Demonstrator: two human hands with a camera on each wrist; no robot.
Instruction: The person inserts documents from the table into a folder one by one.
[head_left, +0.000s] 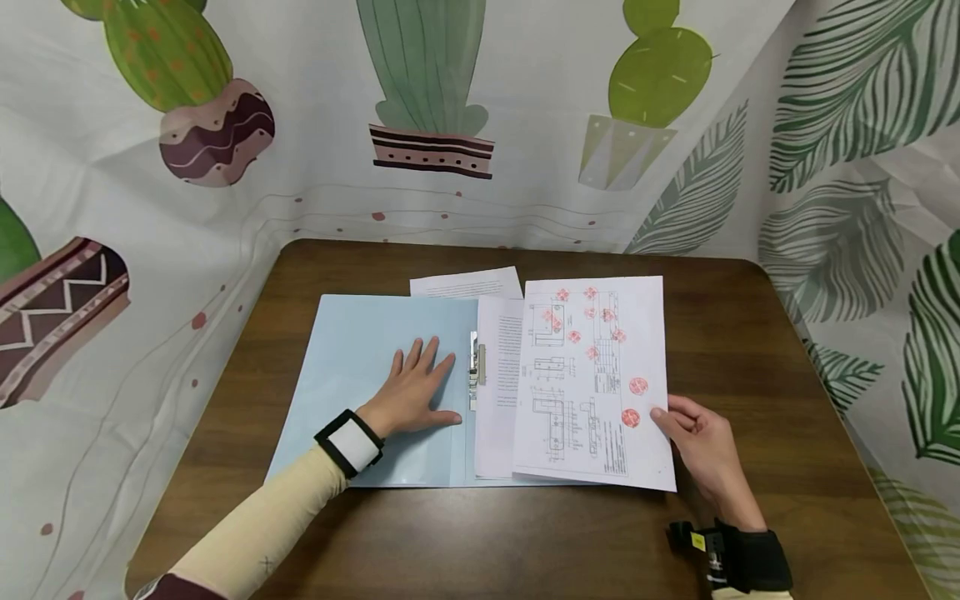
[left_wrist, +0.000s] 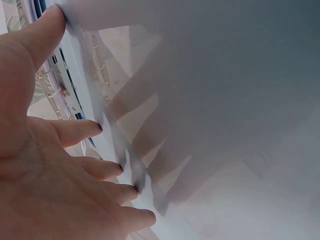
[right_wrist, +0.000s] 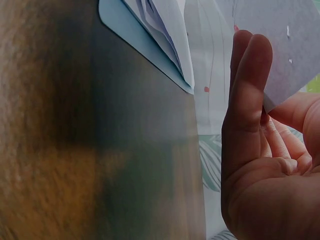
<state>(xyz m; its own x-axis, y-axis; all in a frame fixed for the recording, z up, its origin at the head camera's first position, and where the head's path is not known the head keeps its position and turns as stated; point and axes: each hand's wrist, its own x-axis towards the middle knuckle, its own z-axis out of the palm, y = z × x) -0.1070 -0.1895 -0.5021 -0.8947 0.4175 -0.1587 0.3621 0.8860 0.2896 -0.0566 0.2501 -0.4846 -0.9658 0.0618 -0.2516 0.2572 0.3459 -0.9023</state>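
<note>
A light blue folder (head_left: 352,342) lies opened out on the table, a metal clip (head_left: 474,371) along its middle. My left hand (head_left: 408,396) rests with spread fingers on the folder's left cover; the left wrist view shows its fingertips touching the glossy surface. Between thumb and fingers my right hand (head_left: 705,446) pinches the right edge of a drawing sheet (head_left: 577,367) with technical outlines and red round stamps. In the right wrist view, the sheet's corner (right_wrist: 295,50) sits in that pinch. A text page (head_left: 495,417) lies partly hidden under the drawing sheet, right of the clip.
Another printed paper (head_left: 465,284) sticks out behind the folder's back edge. The brown wooden table (head_left: 720,333) has rounded back corners. A cloth (head_left: 315,125) printed with cacti and leaves hangs behind and beside it.
</note>
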